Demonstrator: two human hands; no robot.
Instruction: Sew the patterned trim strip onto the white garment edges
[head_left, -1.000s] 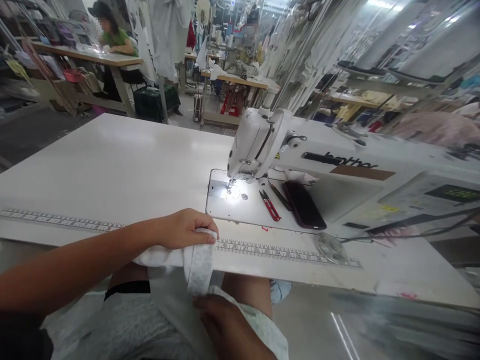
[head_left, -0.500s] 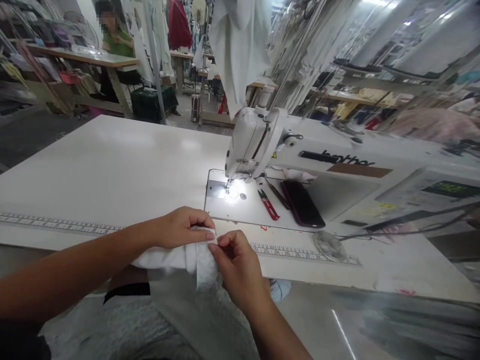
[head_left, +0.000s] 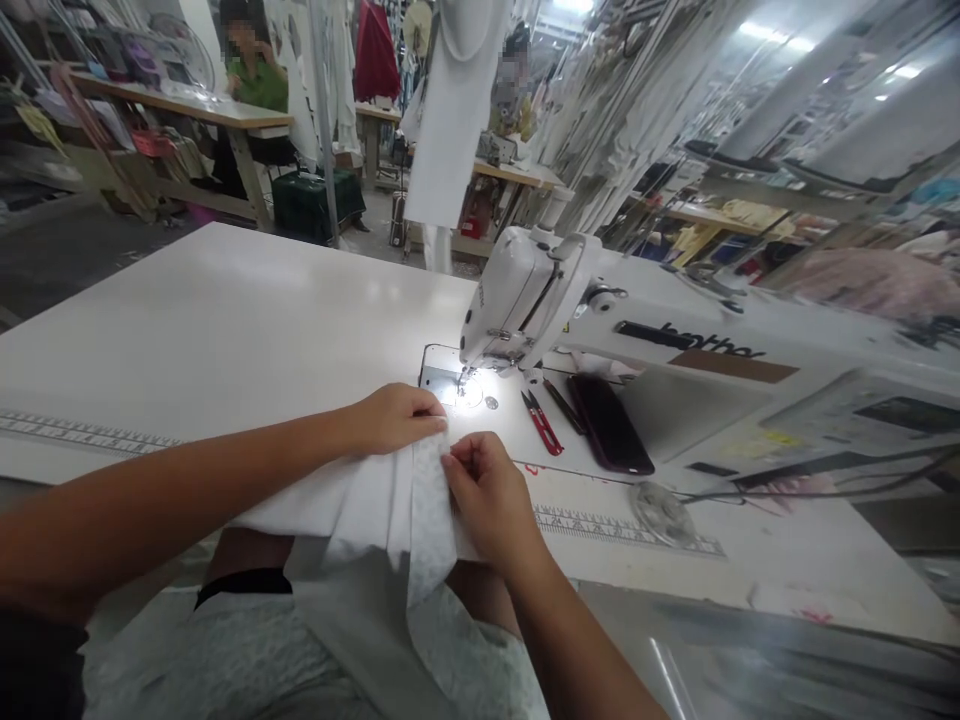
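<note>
The left grip pinches the top of the white cloth between thumb and fingers, just in front of the machine's plate. The right grip pinches the cloth's right edge, a little lower and close beside the left. The cloth lies in folds over the front edge of the desk and hangs down towards the lap.

Cloth and left forearm cover the middle of the ruler along that edge; both its ends show. Beyond the hands, the sewing machine has its lamp lit over the needle. No object stands between cloth and needle, though the left hand overlaps the plate's near corner from this view. To the right, under the machine's arm, lie red snips, a thin dark tool and a phone, side by side. Nearer the front edge, a clear disc rests partly over the ruler.

Across the room, a white garment hangs behind the machine. Left of it are a dark green box on the floor and a red basket near a person in green; the contents of neither can be made out.
</note>
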